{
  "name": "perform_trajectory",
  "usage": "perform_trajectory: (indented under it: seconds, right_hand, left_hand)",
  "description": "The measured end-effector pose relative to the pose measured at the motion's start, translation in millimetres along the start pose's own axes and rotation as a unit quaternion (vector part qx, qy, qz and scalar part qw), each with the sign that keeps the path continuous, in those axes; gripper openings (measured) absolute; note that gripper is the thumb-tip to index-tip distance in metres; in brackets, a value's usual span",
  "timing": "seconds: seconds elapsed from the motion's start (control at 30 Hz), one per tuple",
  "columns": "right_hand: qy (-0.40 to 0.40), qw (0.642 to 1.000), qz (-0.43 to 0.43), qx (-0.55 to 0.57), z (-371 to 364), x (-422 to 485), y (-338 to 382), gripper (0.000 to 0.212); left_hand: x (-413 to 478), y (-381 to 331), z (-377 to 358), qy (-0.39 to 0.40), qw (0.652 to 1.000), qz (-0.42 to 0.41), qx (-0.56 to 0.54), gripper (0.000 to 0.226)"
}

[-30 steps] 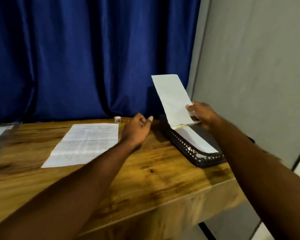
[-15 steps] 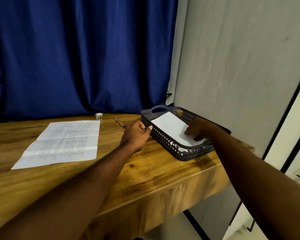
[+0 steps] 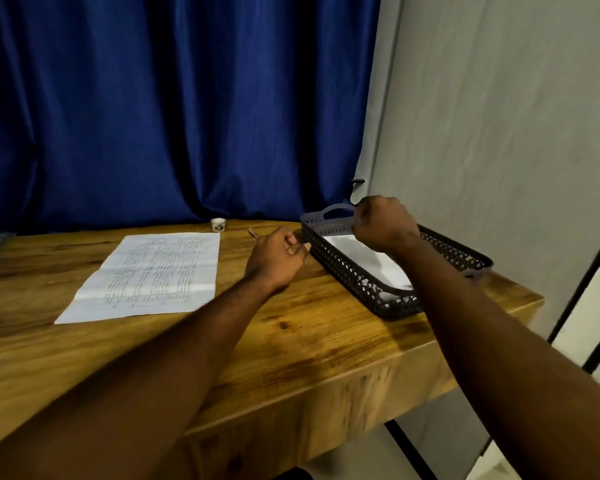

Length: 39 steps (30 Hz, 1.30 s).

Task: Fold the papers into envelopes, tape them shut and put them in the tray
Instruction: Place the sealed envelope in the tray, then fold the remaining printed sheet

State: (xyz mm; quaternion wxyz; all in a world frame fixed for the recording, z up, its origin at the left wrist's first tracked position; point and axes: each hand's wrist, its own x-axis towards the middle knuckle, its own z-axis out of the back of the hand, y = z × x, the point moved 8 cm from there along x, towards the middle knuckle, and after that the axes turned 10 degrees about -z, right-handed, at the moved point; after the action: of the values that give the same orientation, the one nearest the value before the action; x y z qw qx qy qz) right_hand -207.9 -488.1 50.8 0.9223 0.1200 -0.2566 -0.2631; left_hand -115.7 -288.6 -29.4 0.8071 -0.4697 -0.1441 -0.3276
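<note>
A folded white envelope (image 3: 373, 261) lies flat inside the dark mesh tray (image 3: 342, 266) at the table's right end. My right hand (image 3: 385, 225) is raised above the tray with its fingers curled into a fist, holding nothing. My left hand (image 3: 278, 254) hovers just left of the tray's wall, fingers loosely curled and empty. A printed sheet of paper (image 3: 153, 275) with fold creases lies unfolded on the wooden table (image 3: 291, 341), left of my left hand.
A small white tape roll (image 3: 218, 225) and a pen (image 3: 252, 233) sit near the table's back edge by the blue curtain (image 3: 170, 116). A grey wall panel (image 3: 499, 133) stands right behind the tray. The table's right edge is close to the tray.
My right hand laid the envelope down in the tray, let go of it and lifted up with fingers curled. My left hand stayed next to the tray.
</note>
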Motion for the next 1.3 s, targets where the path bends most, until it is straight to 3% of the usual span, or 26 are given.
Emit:
perform_trajectory:
  seconds: [0.13, 0.23, 0.33, 0.47, 0.63, 0.73, 0.87, 1.07, 1.13, 1.2, 1.3]
  right_hand:
    - [0.034, 0.992, 0.095, 0.081, -17, -12, 77, 0.014]
    - [0.077, 0.981, 0.167, 0.060, -51, -31, 126, 0.029]
    - [0.167, 0.964, 0.196, 0.061, -95, -50, 165, 0.049]
    - [0.255, 0.954, 0.158, 0.012, -154, -65, 202, 0.068]
    - [0.315, 0.936, 0.155, -0.008, -200, -63, 231, 0.068]
    - [0.313, 0.936, 0.158, -0.012, -213, -57, 240, 0.067]
    - [0.295, 0.943, 0.151, 0.010, -225, -42, 252, 0.051]
    - [0.156, 0.962, 0.201, 0.104, -227, -23, 254, 0.028]
    - [0.143, 0.957, 0.215, 0.131, -224, -23, 250, 0.030]
    - [0.161, 0.952, 0.214, 0.144, -226, -21, 247, 0.040]
    - [0.175, 0.950, 0.227, 0.121, -230, -19, 247, 0.049]
  left_hand:
    - [5, 15, 39, -0.043, 0.999, -0.012, 0.018, 0.020]
    - [12, 35, 79, -0.060, 0.997, -0.018, 0.053, 0.018]
    - [11, 64, 124, -0.061, 0.991, -0.008, 0.120, 0.020]
    - [-6, 115, 180, -0.002, 0.967, 0.028, 0.253, 0.018]
    - [-37, 160, 207, 0.116, 0.941, 0.096, 0.302, 0.054]
    - [-45, 174, 211, 0.141, 0.926, 0.122, 0.328, 0.060]
    - [-33, 175, 225, 0.087, 0.925, 0.096, 0.358, 0.056]
    - [-10, 184, 234, 0.022, 0.938, 0.108, 0.329, 0.037]
    - [-4, 191, 240, 0.011, 0.943, 0.116, 0.311, 0.030]
    - [-3, 203, 244, 0.008, 0.946, 0.120, 0.302, 0.040]
    - [-10, 218, 241, 0.027, 0.949, 0.149, 0.276, 0.076]
